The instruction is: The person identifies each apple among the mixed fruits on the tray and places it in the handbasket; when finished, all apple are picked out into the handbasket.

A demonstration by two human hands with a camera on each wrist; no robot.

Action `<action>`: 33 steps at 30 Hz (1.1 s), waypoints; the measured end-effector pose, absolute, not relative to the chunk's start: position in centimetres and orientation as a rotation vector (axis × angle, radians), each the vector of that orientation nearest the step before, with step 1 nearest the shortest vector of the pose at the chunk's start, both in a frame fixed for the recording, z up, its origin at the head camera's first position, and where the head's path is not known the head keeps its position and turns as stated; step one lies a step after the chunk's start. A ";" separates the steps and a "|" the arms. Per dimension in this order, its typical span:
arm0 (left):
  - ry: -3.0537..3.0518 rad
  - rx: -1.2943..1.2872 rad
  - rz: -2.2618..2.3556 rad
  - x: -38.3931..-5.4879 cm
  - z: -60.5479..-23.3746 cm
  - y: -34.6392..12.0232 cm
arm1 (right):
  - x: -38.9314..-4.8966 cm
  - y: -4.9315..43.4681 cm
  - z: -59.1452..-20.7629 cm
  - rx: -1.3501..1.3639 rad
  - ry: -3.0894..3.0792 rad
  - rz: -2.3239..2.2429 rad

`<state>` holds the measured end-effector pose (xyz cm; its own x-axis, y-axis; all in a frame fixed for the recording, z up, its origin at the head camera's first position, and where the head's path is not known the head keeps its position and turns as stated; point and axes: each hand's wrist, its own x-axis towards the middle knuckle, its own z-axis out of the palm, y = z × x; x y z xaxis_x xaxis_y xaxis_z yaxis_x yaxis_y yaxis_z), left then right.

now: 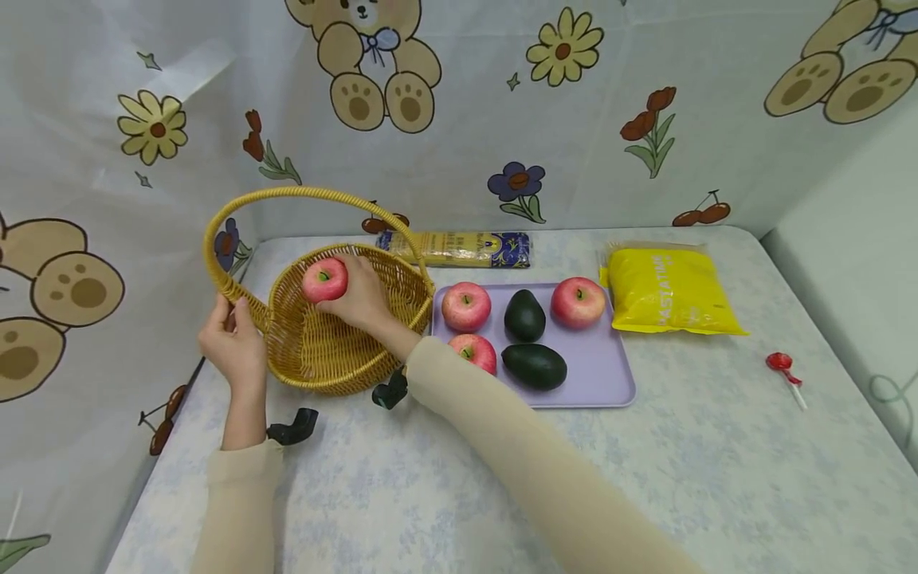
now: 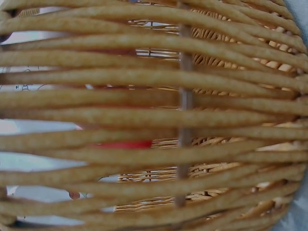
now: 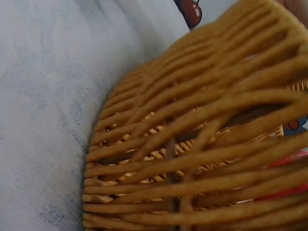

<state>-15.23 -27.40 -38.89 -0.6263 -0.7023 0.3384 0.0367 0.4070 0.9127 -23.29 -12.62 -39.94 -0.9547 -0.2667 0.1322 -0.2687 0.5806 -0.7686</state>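
Observation:
A yellow wicker basket (image 1: 326,379) with a tall arched handle stands on the left of the table. My left hand (image 1: 235,339) grips the foot of that handle at the basket's left side. Inside the rim, my right hand (image 1: 362,295) holds a red apple (image 1: 325,281) above the basket floor. To the right, a lilac tray (image 1: 598,375) bears several apples, such as this one (image 1: 578,303), and two dark green avocados (image 1: 534,367). The basket's woven wall (image 2: 144,115) fills the left wrist view, and the right wrist view also shows its weave (image 3: 192,159); neither shows the hands' fingers clearly.
Behind the tray lies a long pasta packet (image 1: 459,249), partly hidden by the basket. A yellow bag (image 1: 670,288) stands right of the tray, and a red lollipop (image 1: 782,365) lies farther right. A patterned cloth (image 1: 445,159) hangs behind the table.

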 end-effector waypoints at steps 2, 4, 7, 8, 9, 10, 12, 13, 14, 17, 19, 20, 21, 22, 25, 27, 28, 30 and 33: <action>-1.935 0.560 -1.261 -15.1 -39.0 -27.3 | -23.7 -12.6 -40.2 0.447 -2.815 1.355; -1.941 0.556 -1.247 -15.1 -39.1 -27.4 | -24.0 -12.7 -40.4 0.416 -2.832 1.365; -1.945 0.544 -1.237 -15.1 -39.2 -27.5 | -24.3 -12.8 -40.7 0.385 -2.846 1.379; -1.946 0.544 -1.236 -15.2 -39.2 -27.5 | -24.3 -12.8 -40.7 0.383 -2.848 1.385; -1.946 0.542 -1.235 -15.2 -39.2 -27.5 | -24.4 -12.8 -40.7 0.386 -2.854 1.381; -1.947 0.543 -1.234 -15.1 -39.2 -27.5 | -24.4 -12.8 -40.8 0.391 -2.860 1.374; -1.947 0.541 -1.231 -15.1 -39.2 -27.4 | -24.3 -12.7 -40.8 0.411 -2.870 1.357; -1.948 0.540 -1.228 -15.1 -39.2 -27.4 | -24.3 -12.7 -40.8 0.423 -2.873 1.344; -1.949 0.538 -1.226 -15.1 -39.2 -27.4 | -24.3 -12.7 -40.9 0.431 -2.877 1.331; -1.946 0.534 -1.222 -15.1 -39.2 -27.4 | -24.4 -12.8 -41.0 0.454 -2.889 1.274; -1.939 0.543 -1.234 -15.1 -39.1 -27.5 | -24.4 -13.0 -41.0 0.467 -2.902 1.241; -1.933 0.547 -1.240 -15.1 -39.1 -27.5 | -24.4 -13.1 -41.0 0.470 -2.912 1.226; -1.929 0.553 -1.245 -15.1 -39.0 -27.5 | -24.4 -13.2 -41.1 0.471 -2.922 1.217; -1.923 0.557 -1.248 -15.0 -39.0 -27.6 | -24.4 -13.3 -41.1 0.469 -2.933 1.207; -1.918 0.559 -1.258 -15.0 -38.9 -27.5 | -24.3 -13.5 -41.1 0.449 -2.966 1.171; -1.928 0.558 -1.254 -15.0 -38.9 -27.5 | -24.3 -13.5 -41.1 0.420 -2.984 1.143; -1.932 0.558 -1.254 -15.1 -39.0 -27.4 | -24.2 -13.5 -41.2 0.410 -2.994 1.128; -1.937 0.561 -1.258 -15.0 -39.0 -27.4 | -24.2 -13.5 -41.2 0.387 -3.007 1.129; -1.937 0.565 -1.256 -15.2 -39.1 -27.3 | -24.2 -13.2 -41.2 0.369 -3.015 1.151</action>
